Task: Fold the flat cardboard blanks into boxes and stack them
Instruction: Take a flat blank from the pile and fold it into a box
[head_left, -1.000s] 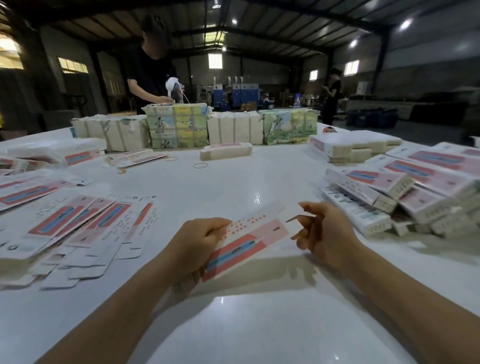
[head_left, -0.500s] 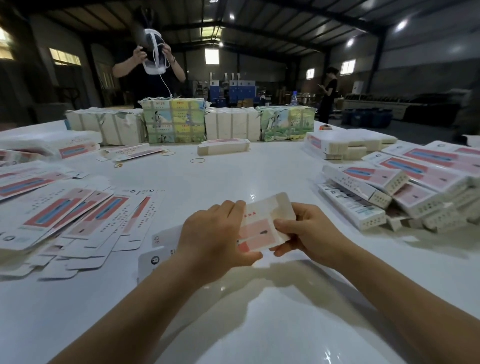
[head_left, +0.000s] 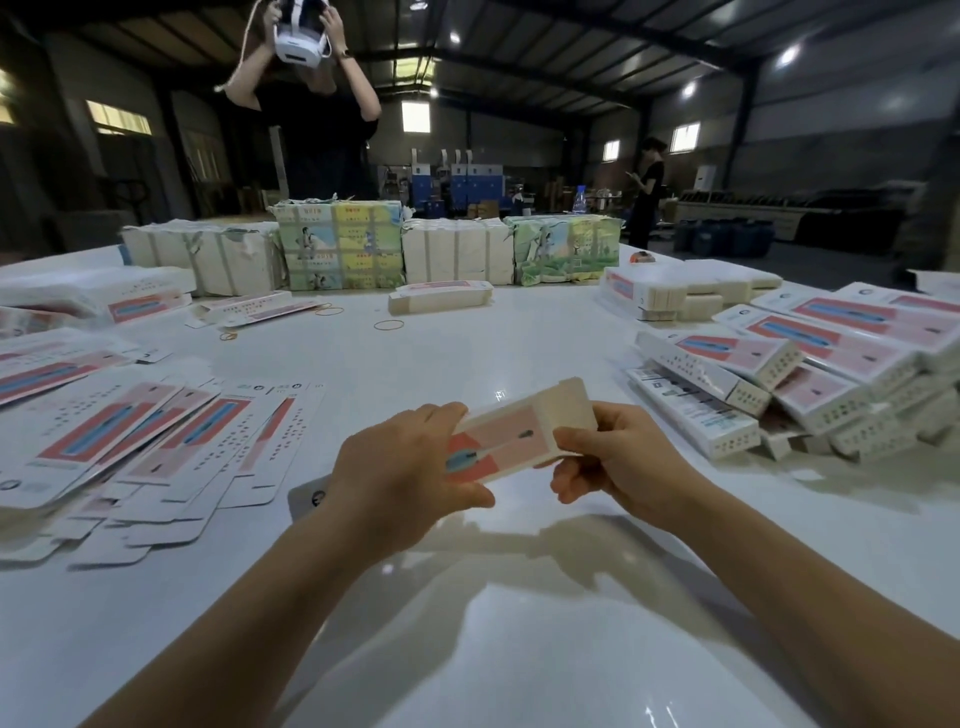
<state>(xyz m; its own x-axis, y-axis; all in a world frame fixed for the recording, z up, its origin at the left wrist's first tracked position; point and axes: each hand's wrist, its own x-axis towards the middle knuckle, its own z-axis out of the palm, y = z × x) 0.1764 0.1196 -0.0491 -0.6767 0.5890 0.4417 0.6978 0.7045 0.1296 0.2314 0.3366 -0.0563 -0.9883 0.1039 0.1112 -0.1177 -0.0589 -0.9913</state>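
While gripped by both hands, left (head_left: 400, 480), right (head_left: 621, 462), printed pink cardboard blank (head_left: 511, 439) forms rectangular sleeve

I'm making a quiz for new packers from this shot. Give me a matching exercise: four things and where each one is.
Things:
1. flat blanks
2. folded boxes
3. box being folded
4. rubber band

Places:
A. loose on the table, far middle
B. fanned out on the left
C. piled on the right
D. held between the left hand and right hand

Pairs: 1-B, 2-C, 3-D, 4-A
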